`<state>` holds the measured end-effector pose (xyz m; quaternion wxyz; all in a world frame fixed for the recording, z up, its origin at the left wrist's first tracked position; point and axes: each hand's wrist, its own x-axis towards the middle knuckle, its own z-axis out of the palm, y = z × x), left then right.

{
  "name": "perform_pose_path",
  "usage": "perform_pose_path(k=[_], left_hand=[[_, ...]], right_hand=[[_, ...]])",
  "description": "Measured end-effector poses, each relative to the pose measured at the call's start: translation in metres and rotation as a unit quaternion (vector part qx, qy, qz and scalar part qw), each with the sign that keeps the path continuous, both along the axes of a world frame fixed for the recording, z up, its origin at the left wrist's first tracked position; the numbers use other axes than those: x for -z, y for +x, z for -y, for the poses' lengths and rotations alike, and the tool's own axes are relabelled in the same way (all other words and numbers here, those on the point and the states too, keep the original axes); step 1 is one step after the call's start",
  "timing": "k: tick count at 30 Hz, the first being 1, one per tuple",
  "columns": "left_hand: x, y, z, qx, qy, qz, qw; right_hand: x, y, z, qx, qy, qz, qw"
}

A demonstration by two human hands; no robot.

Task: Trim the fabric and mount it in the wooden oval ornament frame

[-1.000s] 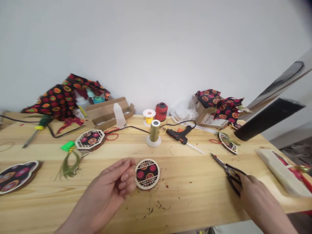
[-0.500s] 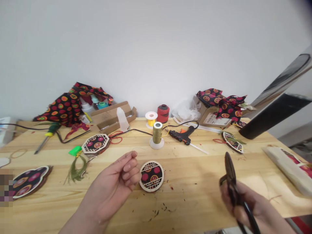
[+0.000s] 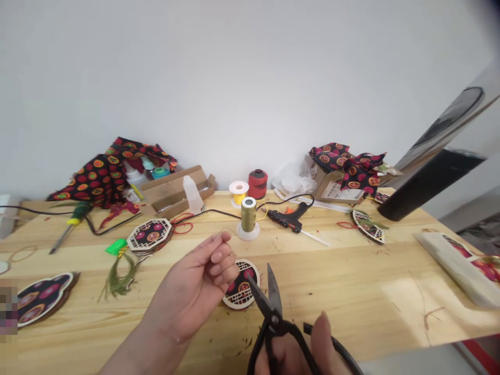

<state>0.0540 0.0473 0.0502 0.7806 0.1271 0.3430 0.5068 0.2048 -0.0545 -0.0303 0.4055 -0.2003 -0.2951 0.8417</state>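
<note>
Near the middle of the table my left hand [image 3: 199,281] is closed in a pinch. A faint thread [image 3: 226,229] curves from its fingertips toward a spool of olive thread [image 3: 249,214]. In front of me my right hand [image 3: 308,349] grips black-handled scissors [image 3: 274,317], their blades apart and pointing up, just right of the left hand. Behind the fingers and blades lies a round wooden lattice coaster-like piece [image 3: 242,302] backed with patterned fabric, partly covered.
A glue gun [image 3: 287,216], yellow spool [image 3: 239,194] and red spool [image 3: 257,183] stand behind. At left are an octagonal lattice piece [image 3: 150,235], olive tassel [image 3: 121,276] and screwdriver [image 3: 68,229]. A black roll [image 3: 429,185] leans at right.
My right hand has brought the scissors left, from the right side to beside my left hand, and the blades have opened. The left hand keeps its pinch, nearly still.
</note>
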Motion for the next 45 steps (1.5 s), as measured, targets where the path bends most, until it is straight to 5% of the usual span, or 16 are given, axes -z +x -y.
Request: perform_pose_path(k=[6, 16, 26, 36, 45], left_hand=[[-0.001, 0.003, -0.001, -0.001, 0.001, 0.0, 1.0], [0.005, -0.003, -0.004, 0.035, 0.031, 0.001, 0.999], [-0.002, 0.0, -0.005, 0.055, 0.044, -0.005, 0.997], [-0.004, -0.003, 0.001, 0.054, 0.035, 0.025, 0.998], [0.003, -0.011, 0.004, 0.059, 0.032, -0.01, 0.998]], right_hand=[[0.011, 0.002, -0.002, -0.004, 0.0, -0.02, 1.0], [-0.004, 0.005, -0.005, 0.033, -0.073, -0.067, 0.995], [0.024, -0.004, -0.01, -0.027, -0.065, -0.047, 0.996], [0.001, -0.006, -0.024, -0.032, -0.187, -0.138, 0.972], [-0.02, 0.009, -0.027, 0.066, -0.201, -0.159, 0.964]])
